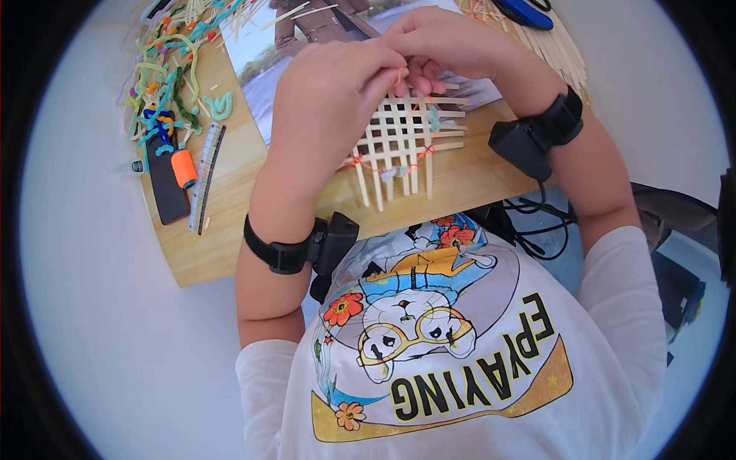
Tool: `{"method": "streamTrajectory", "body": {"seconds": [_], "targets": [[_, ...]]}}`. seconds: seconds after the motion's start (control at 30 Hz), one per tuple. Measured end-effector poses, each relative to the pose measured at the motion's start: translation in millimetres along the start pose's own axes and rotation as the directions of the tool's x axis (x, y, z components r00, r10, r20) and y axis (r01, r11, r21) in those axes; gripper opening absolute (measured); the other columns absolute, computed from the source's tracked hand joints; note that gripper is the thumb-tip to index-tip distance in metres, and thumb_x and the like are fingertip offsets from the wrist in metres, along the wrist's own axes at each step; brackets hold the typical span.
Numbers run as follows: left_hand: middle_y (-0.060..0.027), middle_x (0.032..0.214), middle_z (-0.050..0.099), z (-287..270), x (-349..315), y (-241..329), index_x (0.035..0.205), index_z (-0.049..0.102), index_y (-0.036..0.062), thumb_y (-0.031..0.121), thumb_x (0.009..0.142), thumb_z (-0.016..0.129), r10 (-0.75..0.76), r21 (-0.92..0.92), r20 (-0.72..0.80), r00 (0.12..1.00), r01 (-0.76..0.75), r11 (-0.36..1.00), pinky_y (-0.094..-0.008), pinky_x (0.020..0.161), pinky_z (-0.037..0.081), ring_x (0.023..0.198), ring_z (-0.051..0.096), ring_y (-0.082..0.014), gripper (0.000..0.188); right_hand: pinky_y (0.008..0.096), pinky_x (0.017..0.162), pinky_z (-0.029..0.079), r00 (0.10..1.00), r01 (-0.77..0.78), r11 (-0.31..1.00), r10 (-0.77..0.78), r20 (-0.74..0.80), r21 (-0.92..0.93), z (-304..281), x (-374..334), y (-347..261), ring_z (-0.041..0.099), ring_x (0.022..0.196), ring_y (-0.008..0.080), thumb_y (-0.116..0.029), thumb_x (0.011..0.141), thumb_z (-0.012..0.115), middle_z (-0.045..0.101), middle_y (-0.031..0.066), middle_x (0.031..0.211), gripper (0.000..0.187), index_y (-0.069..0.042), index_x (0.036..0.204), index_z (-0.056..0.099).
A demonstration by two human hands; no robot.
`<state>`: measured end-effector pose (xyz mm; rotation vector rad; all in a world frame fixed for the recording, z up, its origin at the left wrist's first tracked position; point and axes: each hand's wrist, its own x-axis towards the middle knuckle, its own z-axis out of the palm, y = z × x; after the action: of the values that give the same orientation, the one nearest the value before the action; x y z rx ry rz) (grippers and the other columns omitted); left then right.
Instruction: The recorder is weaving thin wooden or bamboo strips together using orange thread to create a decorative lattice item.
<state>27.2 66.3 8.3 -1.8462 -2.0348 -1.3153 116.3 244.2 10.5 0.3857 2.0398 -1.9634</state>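
A woven lattice of pale wooden sticks lies tilted near the board's front edge, its crossings tied in places with orange thread. Small pale green and white bits sit along its right and lower edges. My left hand is closed at the lattice's far side, thumb and finger pinching an orange thread. Beside it my right hand is curled with its fingertips close to the left ones. What the right fingers hold is hidden.
Tangled pipe cleaners heap at the far left. Nearer are an orange thread spool, a flat dark object and a ruler. A large photo print lies under the lattice. Loose sticks and a blue-handled tool lie far right.
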Motion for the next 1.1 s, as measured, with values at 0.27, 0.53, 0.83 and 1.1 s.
{"method": "streamTrajectory", "body": {"seconds": [0.27,0.53,0.83,1.1], "targets": [[-0.0034,0.082,0.062,0.2,2.0,7.7,0.083,0.067,0.0091,0.011,0.071,0.075,0.329,0.136,0.127,0.936,-0.345,0.929,-0.0363,0.069,0.046,0.077,0.059,-0.0243,0.015,0.0221,0.046,0.044,0.923,-0.300,0.922,0.346,0.167,-0.246,-4.0,18.1,-8.5,0.057,0.051,0.0107,-0.008,0.083,0.060,0.063,0.0041,0.067,0.011,0.000,0.081,0.067],[-0.0040,0.083,0.059,-3.8,1.0,4.0,0.083,0.068,0.0078,0.011,0.072,0.075,0.296,0.127,0.150,0.943,-0.315,0.941,-0.0361,0.069,0.046,0.077,0.057,-0.0259,0.013,0.0232,0.052,0.041,0.974,-0.063,0.987,0.094,0.206,-0.151,8.2,11.2,-17.5,0.054,0.063,0.0103,-0.006,0.079,0.066,0.061,0.0000,0.073,0.010,-0.003,0.089,0.067],[-0.0077,0.079,0.062,-10.3,-18.5,-23.9,0.082,0.071,0.0054,0.014,0.079,0.070,-0.211,0.104,0.112,0.971,0.199,0.974,-0.0372,0.070,0.048,0.079,0.060,-0.0258,0.009,0.0254,0.064,0.045,0.860,0.300,0.821,-0.453,-0.236,-0.485,42.7,-3.4,22.4,0.056,0.072,0.0087,-0.004,0.085,0.062,0.063,0.0011,0.083,0.025,-0.007,0.110,0.062],[-0.0078,0.079,0.061,-7.4,-20.0,-26.0,0.086,0.071,0.0037,0.014,0.079,0.072,-0.309,0.061,0.147,0.940,0.303,0.951,-0.0338,0.065,0.048,0.072,0.060,-0.0230,0.013,0.0323,0.068,0.051,0.786,0.283,0.740,-0.543,-0.295,-0.611,50.7,-9.7,27.5,0.065,0.076,0.0200,-0.007,0.086,0.062,0.065,0.0012,0.084,0.032,-0.018,0.116,0.060]]}}
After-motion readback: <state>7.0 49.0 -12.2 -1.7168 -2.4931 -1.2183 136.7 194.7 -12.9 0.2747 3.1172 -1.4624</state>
